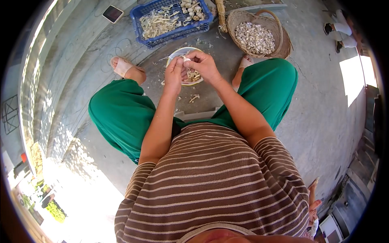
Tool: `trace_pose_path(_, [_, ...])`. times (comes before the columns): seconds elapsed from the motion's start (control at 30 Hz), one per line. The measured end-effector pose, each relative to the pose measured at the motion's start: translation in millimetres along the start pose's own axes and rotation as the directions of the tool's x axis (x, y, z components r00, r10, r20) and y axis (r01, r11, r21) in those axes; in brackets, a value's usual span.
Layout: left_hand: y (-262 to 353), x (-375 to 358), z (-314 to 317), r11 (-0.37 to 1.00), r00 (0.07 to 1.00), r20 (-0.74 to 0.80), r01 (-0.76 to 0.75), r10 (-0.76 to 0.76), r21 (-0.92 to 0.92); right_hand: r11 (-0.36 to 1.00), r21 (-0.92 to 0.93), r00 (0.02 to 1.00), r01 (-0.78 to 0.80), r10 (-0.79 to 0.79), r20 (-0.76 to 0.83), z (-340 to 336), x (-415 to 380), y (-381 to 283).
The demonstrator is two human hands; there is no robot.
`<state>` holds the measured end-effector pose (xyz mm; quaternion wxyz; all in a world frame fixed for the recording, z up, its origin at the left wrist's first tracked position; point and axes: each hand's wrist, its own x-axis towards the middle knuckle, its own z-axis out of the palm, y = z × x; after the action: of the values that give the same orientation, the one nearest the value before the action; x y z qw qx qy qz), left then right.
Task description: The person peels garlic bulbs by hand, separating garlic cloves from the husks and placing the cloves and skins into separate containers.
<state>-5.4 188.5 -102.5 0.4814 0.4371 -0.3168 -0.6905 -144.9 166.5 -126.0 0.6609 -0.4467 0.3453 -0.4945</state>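
Note:
My left hand [174,75] and my right hand [204,67] meet between my knees, both closed. Their fingertips pinch a small whitish piece of garlic [186,58], partly hidden by the fingers. Right below them on the floor is a round bowl [194,83] with a pale yellowish rim, holding garlic bits and skins. The hands cover much of the bowl.
Ahead stands a blue plastic crate [174,37] with dry garlic scraps and several whole bulbs. To its right are a straw bundle [221,14] and a wicker basket [278,23] of garlic cloves. A phone [112,14] lies at upper left. Another person's legs [343,30] show at far right.

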Motion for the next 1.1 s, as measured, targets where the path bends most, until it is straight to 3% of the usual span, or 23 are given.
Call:
trace_pose_path(0.03, [1.0,-1.1,4.3,1.000,1.000,0.000,0.001,-0.001,0.000,0.999,0.038,1.000,-0.015,0.016,-0.012,1.4,-1.7,0.1])
trace_pose_path(0.1, [1.1,-2.9,14.8,0.997,0.974,-0.216,0.062,-0.070,-0.040,0.997,0.080,1.000,-0.017,0.016,0.009,6.6,-4.4,0.3])
trace_pose_path(0.23, [-4.6,-3.2,8.8,0.999,0.978,-0.202,0.043,-0.048,-0.026,0.994,0.107,1.000,-0.014,0.016,-0.019,13.3,-7.6,-4.7])
trace_pose_path(0.3, [-5.4,-2.6,6.7,0.995,0.995,-0.090,-0.060,0.053,-0.075,0.985,0.166,0.998,-0.043,0.051,-0.044,14.0,-8.4,-10.8])
trace_pose_path(0.43, [-3.8,-2.3,7.8,0.988,0.990,-0.103,-0.109,0.098,-0.113,0.968,0.239,0.989,-0.071,0.099,-0.108,11.5,-3.6,-11.7])
trace_pose_path(0.53, [-6.7,3.3,1.4,0.985,0.981,-0.099,-0.166,0.170,0.045,0.967,0.247,0.990,-0.067,0.095,-0.105,15.0,-3.6,-15.3])
trace_pose_path(0.6, [-11.5,6.8,-0.8,0.893,0.941,-0.039,-0.306,0.337,0.331,0.966,0.241,0.986,-0.094,0.124,-0.114,11.3,-2.7,-12.3])
trace_pose_path(0.63, [-11.9,5.7,0.5,0.894,0.941,-0.038,-0.305,0.336,0.329,0.964,0.238,0.981,-0.119,0.152,-0.122,8.6,-2.3,-9.9])
trace_pose_path(0.7, [-11.9,1.3,1.8,0.709,0.901,0.032,-0.362,0.433,0.605,0.966,0.229,0.982,-0.116,0.146,-0.121,5.6,-2.8,-5.7])
trace_pose_path(0.73, [-12.8,1.7,1.4,0.710,0.901,0.033,-0.362,0.432,0.605,0.969,0.222,0.983,-0.111,0.139,-0.117,4.8,-3.0,-4.3])
trace_pose_path(0.8, [-13.5,3.5,0.2,0.923,0.972,0.006,-0.225,0.235,0.311,0.982,0.179,0.990,-0.062,0.083,-0.112,5.3,-3.6,-2.2])
trace_pose_path(0.83, [-13.5,4.4,-1.2,0.923,0.972,0.006,-0.226,0.236,0.311,0.991,0.136,0.994,-0.014,0.028,-0.104,6.1,-3.5,-2.1])
trace_pose_path(0.87, [-13.1,5.3,-3.0,0.968,0.983,0.009,-0.180,0.181,0.177,0.991,0.135,0.994,-0.013,0.028,-0.103,6.5,-2.6,-1.6])
trace_pose_path(0.9, [-12.1,5.4,-3.6,0.991,0.992,0.020,-0.127,0.127,0.041,0.999,-0.008,0.993,0.053,-0.054,-0.108,6.7,-1.7,-0.3])
trace_pose_path(0.93, [-11.7,5.2,-3.7,0.991,0.992,0.019,-0.128,0.127,0.041,0.982,-0.150,0.986,0.119,-0.135,-0.102,6.6,-1.3,0.9])
trace_pose_path(1.0, [-11.4,4.8,-4.3,0.988,0.998,0.015,-0.057,0.059,-0.146,0.983,-0.158,0.989,0.091,-0.108,-0.102,5.2,-1.6,1.9])
trace_pose_path(1.07, [-10.3,5.1,-6.1,0.978,0.998,0.007,-0.060,0.063,-0.202,0.984,-0.165,0.991,0.064,-0.082,-0.104,3.6,-1.4,3.6])
trace_pose_path(1.1, [-9.8,5.5,-6.9,0.964,0.998,-0.003,-0.064,0.065,-0.257,0.961,-0.270,0.987,0.057,-0.095,-0.132,0.1,-0.5,11.7])
